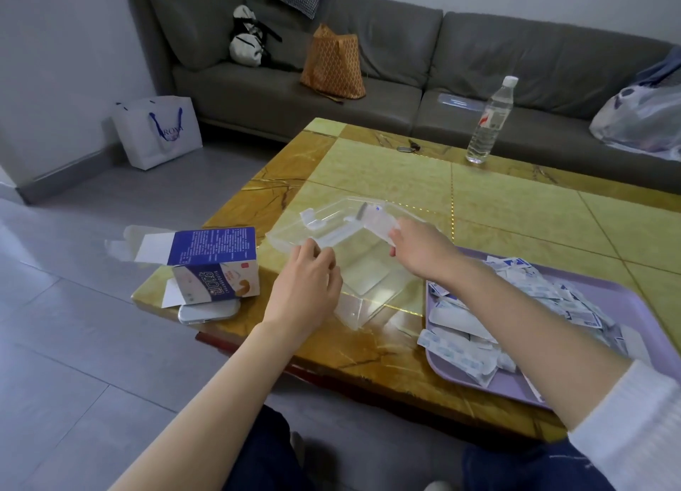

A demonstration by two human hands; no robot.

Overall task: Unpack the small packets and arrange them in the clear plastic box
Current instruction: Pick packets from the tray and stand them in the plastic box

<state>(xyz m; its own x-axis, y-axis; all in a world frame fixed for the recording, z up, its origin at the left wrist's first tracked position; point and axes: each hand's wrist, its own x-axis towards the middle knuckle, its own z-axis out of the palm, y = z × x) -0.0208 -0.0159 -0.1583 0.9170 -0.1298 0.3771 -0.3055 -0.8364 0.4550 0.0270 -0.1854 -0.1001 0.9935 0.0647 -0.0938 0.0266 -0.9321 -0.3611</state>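
Item: strip of packets (372, 222), white with blue print, thin. Pinched at either end by left hand (309, 280) and right hand (420, 251), above the clear plastic box (353, 310) at worktop (516, 210) centre.
Box: open, apparently unfilled.
Loose packets (534, 299): heaped on lavender tray (634, 306), 4 o'clock.
Risk: the strip may tear unevenly and drop packets outside; the unheld box may slide.

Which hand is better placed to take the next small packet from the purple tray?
Right. The right hand is nearer the purple tray, whose packets lie just under its forearm, though it must first release the packet it pinches. The left hand holds the clear box, farther away.
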